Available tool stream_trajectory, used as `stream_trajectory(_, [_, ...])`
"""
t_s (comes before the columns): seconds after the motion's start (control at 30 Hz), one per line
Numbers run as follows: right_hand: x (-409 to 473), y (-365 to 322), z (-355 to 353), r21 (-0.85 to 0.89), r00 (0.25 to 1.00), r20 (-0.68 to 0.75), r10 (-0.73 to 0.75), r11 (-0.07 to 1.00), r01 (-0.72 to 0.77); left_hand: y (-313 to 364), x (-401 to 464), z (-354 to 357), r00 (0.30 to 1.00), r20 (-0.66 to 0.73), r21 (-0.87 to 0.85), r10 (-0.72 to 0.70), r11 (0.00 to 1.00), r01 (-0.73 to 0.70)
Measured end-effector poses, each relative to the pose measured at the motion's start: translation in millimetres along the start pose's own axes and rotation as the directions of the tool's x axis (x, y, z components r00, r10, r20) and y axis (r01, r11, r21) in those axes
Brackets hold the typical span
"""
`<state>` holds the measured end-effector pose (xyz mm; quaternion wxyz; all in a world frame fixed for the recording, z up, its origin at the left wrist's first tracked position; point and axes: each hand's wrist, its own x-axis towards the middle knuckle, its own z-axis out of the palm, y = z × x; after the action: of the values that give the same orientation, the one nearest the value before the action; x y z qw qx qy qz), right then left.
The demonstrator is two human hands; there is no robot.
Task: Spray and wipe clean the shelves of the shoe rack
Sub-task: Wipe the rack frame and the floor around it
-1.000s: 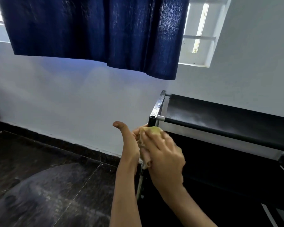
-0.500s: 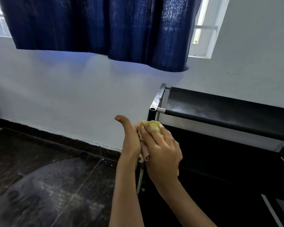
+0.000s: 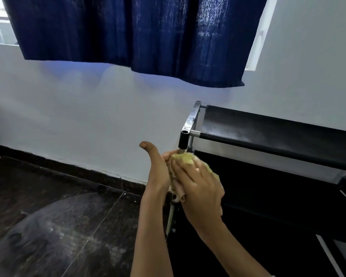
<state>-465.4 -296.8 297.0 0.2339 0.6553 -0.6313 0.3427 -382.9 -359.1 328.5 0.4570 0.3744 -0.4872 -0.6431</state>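
At six o'clock from the shoe rack's top corner, I am seeing my right hand curling its fingers around a yellow-green cloth, pressing it onto the upright corner post. My left hand is bracing beside it, thumb raised, fingers hidden. Running twelve to six, the post lies nearer my right hand. Black shelves are stretching toward three o'clock.

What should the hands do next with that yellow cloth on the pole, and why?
Probably slide the crumpled yellow-green cloth down the rack's silver metal corner post. The right hand presses the cloth around the post just under the black top shelf, the left hand steadies beside it, and the post below looks unwiped.
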Motion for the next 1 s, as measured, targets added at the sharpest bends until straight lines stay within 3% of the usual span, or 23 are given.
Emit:
stream_trajectory(0.07, [-11.9, 0.7, 5.7, -0.06, 0.967, 0.253, 0.012, 0.998, 0.004, -1.4, -1.8, 0.7, 1.0, 0.014, -0.021, 0.009, 1.0, -0.009])
stream_trajectory(0.17, [-37.8, 1.7, 14.2, 0.044, 0.93, 0.363, 0.056, 0.996, -0.077, -4.1, -1.2, -1.8, 0.999, 0.008, -0.011, 0.033, 0.999, -0.033])
stream_trajectory(0.23, [-37.3, -0.3, 9.7, 0.106, 0.964, 0.259, 0.068, 0.99, -0.098, -6.9, 1.6, -4.0, 1.0, 0.019, -0.006, 0.005, 1.0, -0.005])
stream_trajectory(0.3, [-20.8, -2.5, 3.0, 0.15, 0.997, -0.038, 0.061, 0.987, -0.055, -5.8, 0.3, -3.1, 0.997, 0.053, -0.017, -0.05, 0.999, 0.051])
stream_trajectory(0.33, [-9.9, -2.9, 0.3, 0.133, 0.984, -0.172, 0.04, 0.991, -0.017, -5.2, -1.1, -1.9, 0.995, 0.077, -0.025, -0.063, 0.998, 0.065])
stream_trajectory(0.4, [8.9, -1.9, -4.1, 0.06, 0.96, -0.279, -0.013, 0.998, 0.031, -5.9, -3.8, 0.4, 0.993, 0.104, -0.043, -0.059, 0.997, 0.064])
stream_trajectory(0.47, [10.6, 1.8, 0.2, -0.05, 0.969, -0.234, -0.078, 0.996, 0.068, -10.2, -4.4, 0.0, 0.995, 0.083, -0.071, -0.055, 0.996, 0.061])
stream_trajectory(0.53, [-5.9, 3.2, 6.5, -0.124, 0.992, -0.057, -0.112, 0.987, 0.104, -17.5, -2.4, -2.9, 0.996, 0.054, -0.088, -0.076, 0.993, 0.08])
stream_trajectory(0.6, [-29.4, 4.9, 12.7, -0.092, 0.991, 0.091, -0.095, 0.99, 0.104, -24.1, -0.7, -5.6, 0.991, 0.041, -0.071, -0.127, 0.989, 0.13])
stream_trajectory(0.7, [-52.8, 7.0, 14.2, 0.024, 0.98, 0.195, -0.036, 0.999, 0.032, -30.6, -2.1, -7.1, 0.982, 0.013, -0.019, -0.189, 0.982, 0.189])
stream_trajectory(0.83, [-58.7, 10.1, 4.5, -0.004, 0.982, 0.172, 0.076, 0.997, -0.077, -31.0, -6.2, -12.1, 0.982, -0.044, 0.119, -0.185, 0.975, 0.189])
stream_trajectory(1.0, [-42.5, 12.0, 3.8, -0.049, 0.998, -0.058, 0.021, 0.999, -0.024, -37.4, -3.1, -14.9, 0.969, -0.063, 0.261, -0.239, 0.933, 0.247])
